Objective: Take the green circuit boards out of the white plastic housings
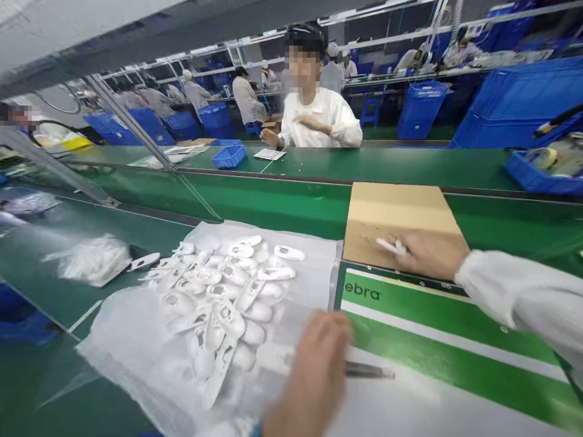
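My left hand [316,364], blurred by motion, has its fingers curled at the bottom centre. A pale, rounded shape [273,358] shows on its left side and a thin dark rod [370,370] on its right; whether these are one object is unclear. My right hand [430,252] pinches a small white plastic piece [392,246] over a brown cardboard sheet [396,206] with small dark specks on it. Many white oval shells with cutouts [234,274] lie piled on a white foam sheet [314,243], left of my hands.
A green-and-white printed board [410,328] lies below the cardboard. At left is a bag of white parts [95,261]. Beyond the green divider sit a blue basket [229,156] and a person in white [319,118]. A blue tray [546,173] holds items at right. A metal post [132,121] slants at left.
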